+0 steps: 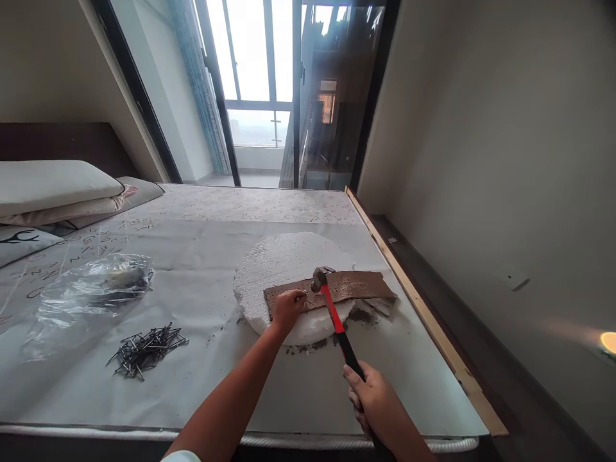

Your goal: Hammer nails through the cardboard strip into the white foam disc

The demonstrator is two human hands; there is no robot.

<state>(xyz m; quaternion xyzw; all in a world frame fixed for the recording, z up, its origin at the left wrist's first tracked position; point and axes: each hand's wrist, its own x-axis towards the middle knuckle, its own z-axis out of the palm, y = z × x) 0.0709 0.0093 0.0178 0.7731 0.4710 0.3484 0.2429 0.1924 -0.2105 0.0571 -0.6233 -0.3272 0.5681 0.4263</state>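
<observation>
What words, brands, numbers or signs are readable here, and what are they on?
No complete word, brand or number is readable.
Mattress: scattered letter-like print, too small to quote reliably.
Hammer: no legible marking.
Plastic bag: nothing legible.
Corner cushion: dark branching lines, no words.

Daylight comes thru tall windows [250, 54] beyond dark-framed glass doors [215, 77] past the bed's [289, 205] far edge, w/ a blue curtain [198, 83] hanging to L; the R-hand glass is darker. A dark headboard [58, 142] stands nr the far L corner. Along the bed's R edge: a wooden strip [408, 289], dk brown floor [495, 362], then a plain gray wall [481, 141] w/ a small plate [514, 279] & warm glow [609, 341].
</observation>
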